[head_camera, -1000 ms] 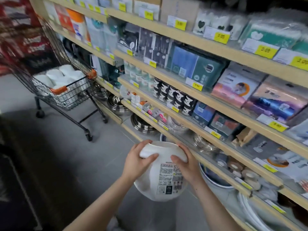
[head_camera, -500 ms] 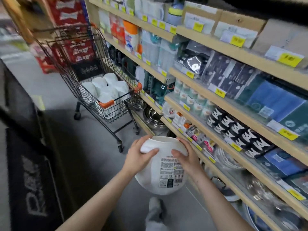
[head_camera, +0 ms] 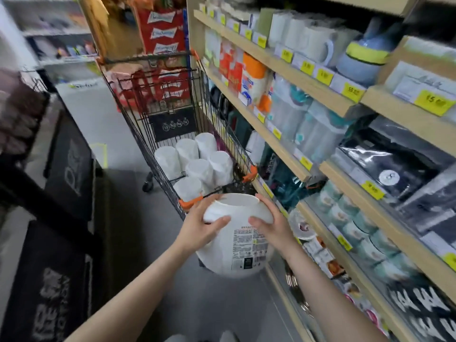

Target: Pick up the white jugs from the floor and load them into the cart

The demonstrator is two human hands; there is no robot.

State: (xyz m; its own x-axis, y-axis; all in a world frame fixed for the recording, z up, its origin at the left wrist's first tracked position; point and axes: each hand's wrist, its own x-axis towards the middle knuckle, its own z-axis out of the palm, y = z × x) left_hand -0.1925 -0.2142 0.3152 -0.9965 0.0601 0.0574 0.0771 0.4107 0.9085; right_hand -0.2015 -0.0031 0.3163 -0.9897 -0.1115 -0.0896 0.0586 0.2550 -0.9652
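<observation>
I hold one round white jug (head_camera: 237, 245) between both hands, chest-low, its printed label facing me. My left hand (head_camera: 198, 227) grips its left shoulder with the thumb across the front. My right hand (head_camera: 270, 224) grips the right shoulder the same way. Directly ahead stands a black wire cart (head_camera: 172, 114) with orange corner caps, its near rim just beyond the jug. Several white jugs (head_camera: 197, 161) stand packed in the cart's basket.
Wooden shelves (head_camera: 308, 169) full of mugs, bottles and boxed goods with yellow price tags run along the right, close to the cart. Dark display stands (head_camera: 64, 169) line the left. The grey floor aisle (head_camera: 128, 208) lies between. My shoes (head_camera: 229, 336) show at the bottom edge.
The cart has come much nearer and now stands right in front of the jug. My view has swung left along the aisle. Both hands keep the same hold.
</observation>
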